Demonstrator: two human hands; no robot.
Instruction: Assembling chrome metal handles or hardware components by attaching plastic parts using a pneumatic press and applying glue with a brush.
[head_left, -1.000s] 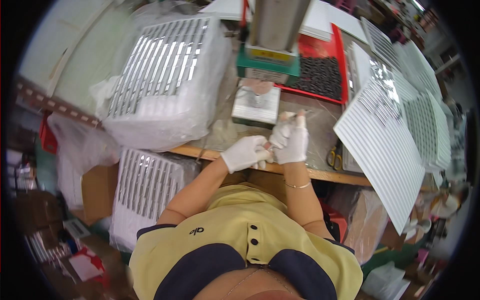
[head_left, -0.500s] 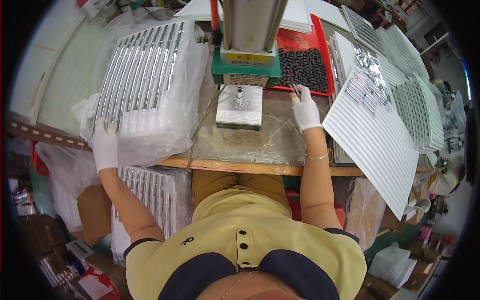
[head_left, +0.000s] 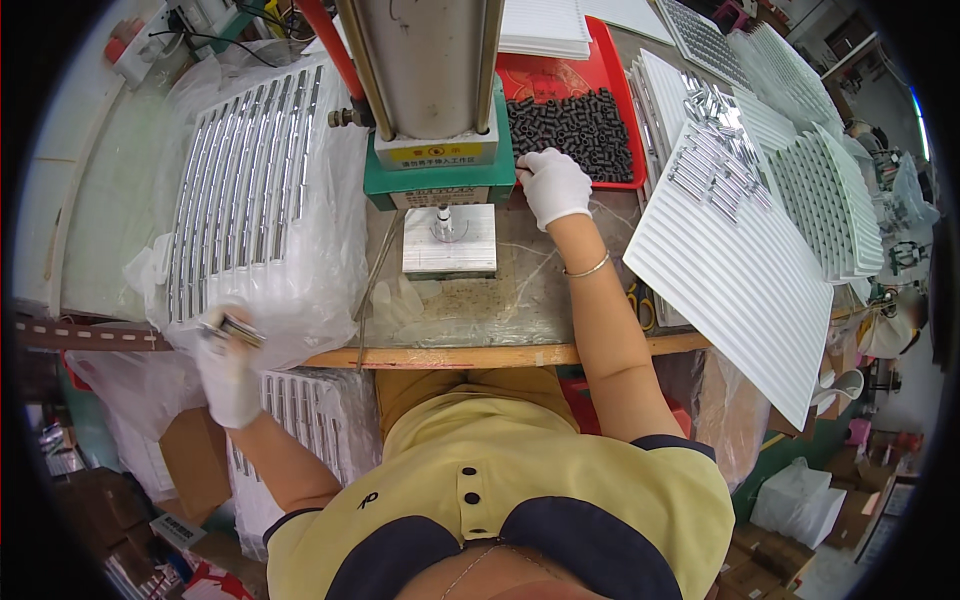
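My left hand (head_left: 232,378), in a white glove blurred by motion, is closed around shiny metal tubes (head_left: 240,328) just off the near edge of a white ridged tray (head_left: 245,262). Rows of similar tubes lie in that tray, which sits in clear plastic wrap. My right hand (head_left: 556,187), also gloved, is at the near left edge of the red tray (head_left: 622,90), beside small black cylindrical pieces (head_left: 570,130). Its fingers are curled, and what they hold is hidden. Left of it is the press (head_left: 440,180), with a short metal pin (head_left: 444,222) upright on its block (head_left: 450,255).
On the right, a tilted white ridged tray (head_left: 740,290) carries loose metal tubes (head_left: 718,165). Stacked pale green trays (head_left: 825,205) stand beyond it. Yellow-handled scissors (head_left: 642,305) lie close to my right forearm. A wooden edge (head_left: 450,357) borders the bench.
My left hand has lifted tubes from the white tray and drawn back toward me. My right hand has moved left along the red tray toward the press. The whole view has shifted slightly.
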